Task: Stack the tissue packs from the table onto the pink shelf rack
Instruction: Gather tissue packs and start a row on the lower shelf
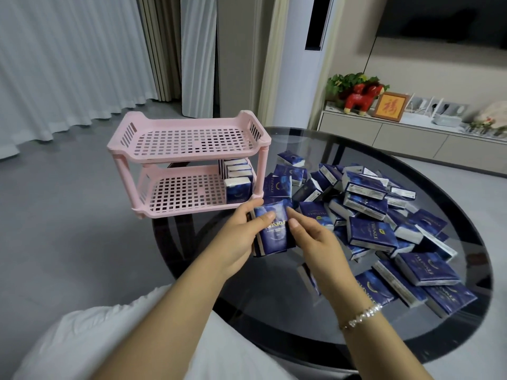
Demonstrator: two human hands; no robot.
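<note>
Both hands hold one blue pack (274, 231) just above the table's left edge. The left hand (241, 237) wraps its left side, thumb lying across the front and fingers curled behind. The right hand (310, 237) pinches the right side, thumb on the front face; its other fingers are hidden behind the pack. A bead bracelet (362, 316) circles the right wrist.

Just beyond the pack stands the pink rack (192, 163) at the left edge of the round glass table (411, 338). Its top shelf carries nothing. At the right end of the lower shelf a row of packs (237, 179) stands upright, face to face.

To the right of the hands a loose heap of packs (384, 215) spreads across the table's middle and toward its right edge, lying at all angles.
</note>
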